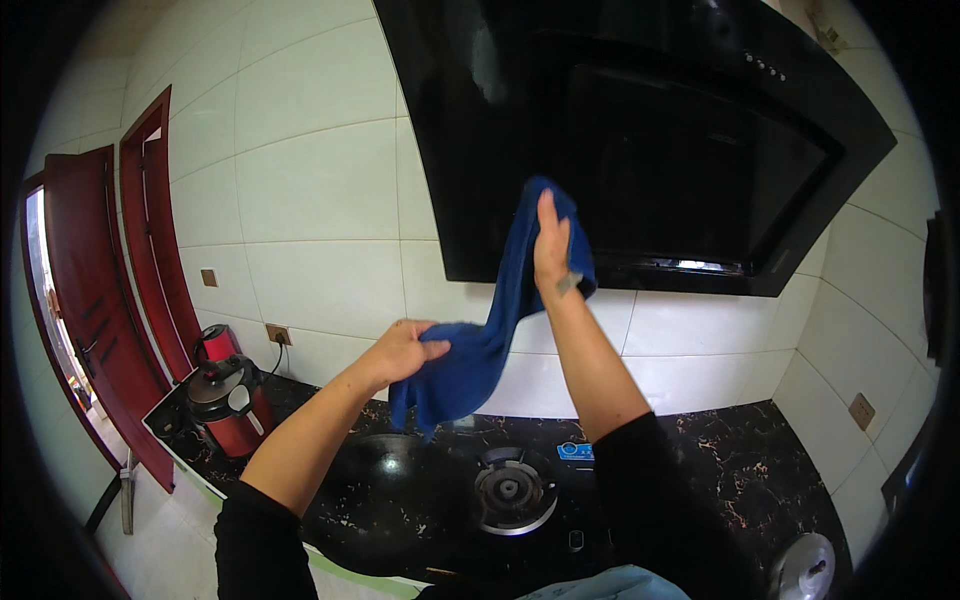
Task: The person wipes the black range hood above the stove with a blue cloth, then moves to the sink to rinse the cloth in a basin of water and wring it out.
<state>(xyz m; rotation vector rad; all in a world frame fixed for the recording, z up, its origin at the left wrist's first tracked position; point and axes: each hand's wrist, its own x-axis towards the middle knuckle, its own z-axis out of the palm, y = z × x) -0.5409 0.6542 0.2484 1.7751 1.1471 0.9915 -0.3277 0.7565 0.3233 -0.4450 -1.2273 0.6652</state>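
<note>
A blue cloth (469, 367) stretches between my two hands in front of the tiled wall and the black range hood (675, 150). My left hand (405, 351) grips its lower part, thumb on top. Higher up, my right hand (553, 244) is raised at the hood's lower left, fingers pointing up, with the cloth draped behind and around it; whether those fingers grip it is hard to tell. Below the hands are a gas burner (514, 491) and a large black wok (382, 495) on the dark hob.
A red and black appliance (232, 420) with a handle and a red kettle (217, 341) stand at the counter's left end. A metal lid (804, 566) lies at the lower right. Wall sockets (277, 334) and a red door (97, 300) are at the left.
</note>
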